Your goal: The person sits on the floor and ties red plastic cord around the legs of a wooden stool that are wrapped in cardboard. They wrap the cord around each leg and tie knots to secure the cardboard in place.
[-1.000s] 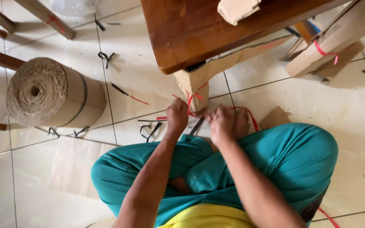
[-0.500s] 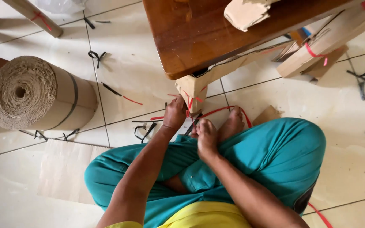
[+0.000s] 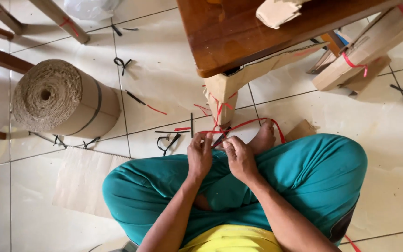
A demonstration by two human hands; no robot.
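Floor [image 3: 164,70]: glossy, smooth pale tiles reflecting light. Table [image 3: 257,32]: polished brown wood with a slight sheen; its leg [image 3: 222,100] wrapped in matt tan cardboard. Roll [image 3: 64,98]: rough corrugated cardboard, matt, bound by a dark band. Strap [image 3: 253,123]: thin, smooth red plastic, pinched between left hand [image 3: 200,156] and right hand [image 3: 239,158]. Trousers [image 3: 304,172]: soft, matt teal cloth. Sheet [image 3: 87,179]: flat matt cardboard on the floor.

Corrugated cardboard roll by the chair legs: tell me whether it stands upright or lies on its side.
Lying on its side. The corrugated cardboard roll shows its spiral end face toward the camera, its curved side rests on the tiled floor, and a dark band circles it.
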